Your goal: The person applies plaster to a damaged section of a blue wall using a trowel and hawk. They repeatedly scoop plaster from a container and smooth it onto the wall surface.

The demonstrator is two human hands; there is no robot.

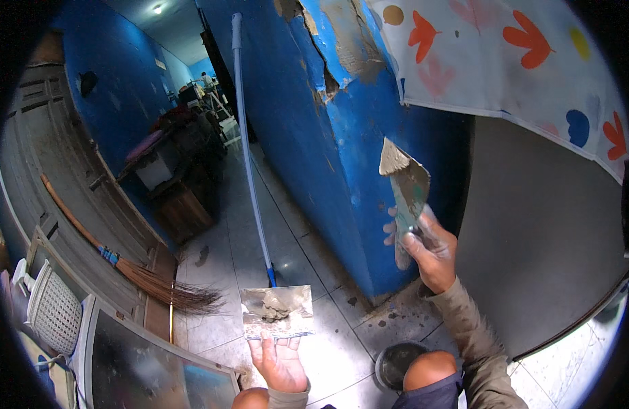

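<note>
My left hand (282, 368) grips the near edge of a flat rectangular plate (300, 301), fingers beneath and thumb at the edge. A small lump of wet grey mortar (274, 313) lies on the plate. My right hand (434, 253) is closed round the handle of a putty knife (414, 189). Its blade points up, with grey mortar (394, 159) along the tip. The knife is in front of the blue wall's corner (352, 157). Higher on that corner, paint has broken away and rough grey patches (355, 41) show.
A long-handled pole (247, 150) leans on the wall beyond the plate. A broom (147, 276) rests by the wooden door (55, 143) at left. A dark round bowl (389, 365) stands by my knee. A patterned cloth (492, 65) hangs upper right, above a grey panel (532, 232).
</note>
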